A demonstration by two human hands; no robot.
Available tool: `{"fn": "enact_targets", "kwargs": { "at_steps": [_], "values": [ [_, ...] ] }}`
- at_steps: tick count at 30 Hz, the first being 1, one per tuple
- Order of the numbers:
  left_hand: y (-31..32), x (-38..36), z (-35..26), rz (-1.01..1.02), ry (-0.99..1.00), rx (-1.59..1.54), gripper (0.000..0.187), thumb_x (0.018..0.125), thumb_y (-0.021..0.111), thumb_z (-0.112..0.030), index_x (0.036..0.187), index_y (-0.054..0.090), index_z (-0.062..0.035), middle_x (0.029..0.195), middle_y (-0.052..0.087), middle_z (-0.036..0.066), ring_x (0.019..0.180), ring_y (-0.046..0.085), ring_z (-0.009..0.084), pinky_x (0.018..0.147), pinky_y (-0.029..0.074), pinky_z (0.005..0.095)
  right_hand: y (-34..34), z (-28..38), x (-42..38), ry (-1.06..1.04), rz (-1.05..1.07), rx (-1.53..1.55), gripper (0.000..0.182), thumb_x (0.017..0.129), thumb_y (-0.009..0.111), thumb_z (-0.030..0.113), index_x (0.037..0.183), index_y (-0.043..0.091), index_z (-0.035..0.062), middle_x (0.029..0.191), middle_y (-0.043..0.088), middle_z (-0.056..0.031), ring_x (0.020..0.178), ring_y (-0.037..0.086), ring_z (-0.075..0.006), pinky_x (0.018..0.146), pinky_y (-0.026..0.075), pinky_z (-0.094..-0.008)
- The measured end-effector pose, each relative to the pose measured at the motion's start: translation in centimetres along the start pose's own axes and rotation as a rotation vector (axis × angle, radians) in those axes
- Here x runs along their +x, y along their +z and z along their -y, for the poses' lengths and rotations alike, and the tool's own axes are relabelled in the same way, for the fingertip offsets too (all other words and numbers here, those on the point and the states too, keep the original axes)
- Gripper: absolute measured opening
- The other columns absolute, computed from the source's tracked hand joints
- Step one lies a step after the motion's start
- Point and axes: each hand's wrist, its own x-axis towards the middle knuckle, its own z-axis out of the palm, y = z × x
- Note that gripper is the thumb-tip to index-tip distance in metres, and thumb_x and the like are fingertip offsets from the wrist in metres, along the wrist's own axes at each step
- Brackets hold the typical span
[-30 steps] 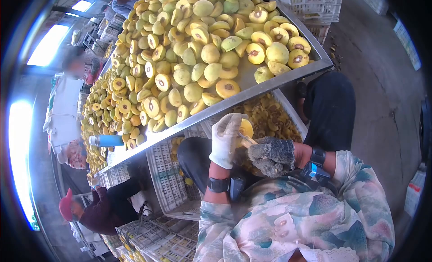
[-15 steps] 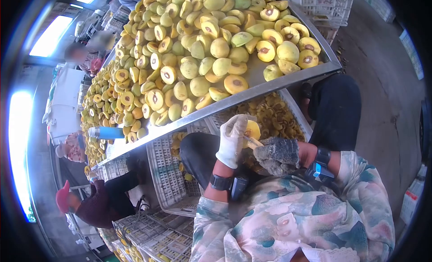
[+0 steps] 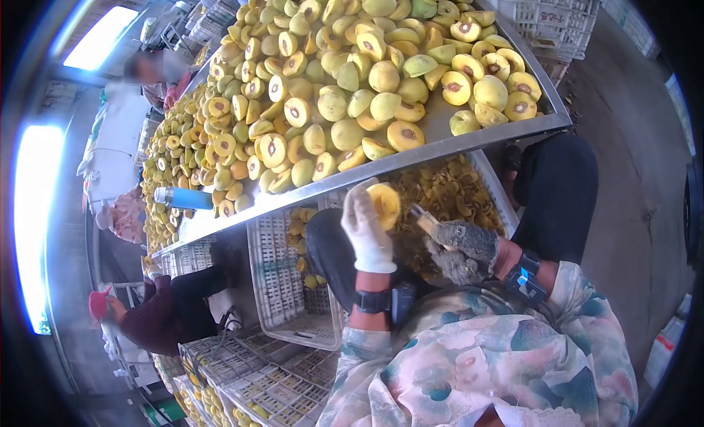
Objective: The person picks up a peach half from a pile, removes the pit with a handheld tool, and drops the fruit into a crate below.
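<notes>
My left hand (image 3: 367, 232), in a white glove, has its fingers around a yellow halved fruit (image 3: 384, 206), whose cut side shows. To its right, my right hand (image 3: 468, 249), in a dark grey, worn glove, is closed on a small tool (image 3: 425, 220) with a wooden-looking handle and a metal tip. The tool and the fruit are apart. Both hands are over a crate of brown-yellow fruit pieces (image 3: 447, 188), below the edge of a metal table (image 3: 440, 148). Many halved fruits (image 3: 345, 133) are heaped on that table, several with the stone showing.
A blue bottle (image 3: 183, 198) lies on the table's left part. Below the table is a white crate (image 3: 293, 302), with more crates (image 3: 249, 387) at the lower left. A person in a red cap (image 3: 147, 317) sits at the left. Stacked crates (image 3: 550, 20) stand at the upper right.
My hands have moved apart. The tool has come away from the fruit, which my left hand has raised slightly and turned. The camera view has shifted a little.
</notes>
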Motion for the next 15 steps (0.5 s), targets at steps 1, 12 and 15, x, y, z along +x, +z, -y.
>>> {"fn": "enact_targets", "kwargs": {
  "at_steps": [1,12,15],
  "values": [
    [-1.3,0.1,-1.1,-0.040,0.058,0.099,0.040,0.095,0.050,-0.038,0.102,0.062,-0.0002,0.090,0.062,0.006,0.078,0.058,0.0127,0.071,0.049,0.0255,-0.3,0.0,0.4,-0.001,0.007,-0.001,0.027,0.088,0.061,0.032,0.098,0.057,0.0072,0.064,0.053,-0.0021,0.046,0.051,-0.0147,0.038,0.040,-0.0246],
    [-10.9,4.6,-9.2,-0.547,0.301,1.778,0.059,0.075,0.070,-0.042,0.127,0.052,-0.0187,0.136,0.042,0.015,0.122,0.039,0.0351,0.092,0.034,0.0518,0.0,0.2,1.4,-0.202,-0.712,-0.488,0.026,0.087,0.058,0.039,0.079,0.052,0.0154,0.059,0.048,-0.0011,0.041,0.041,-0.0155,0.035,0.030,-0.0290],
    [-8.8,7.6,-9.0,-0.388,0.342,1.785,0.056,0.076,0.067,-0.047,0.124,0.054,-0.0189,0.129,0.048,0.013,0.120,0.043,0.0301,0.092,0.038,0.0493,0.7,0.1,1.4,-0.227,-0.733,-0.569,0.025,0.089,0.055,0.037,0.080,0.049,0.0152,0.056,0.044,-0.0006,0.038,0.040,-0.0158,0.033,0.027,-0.0293]
  ]
}}
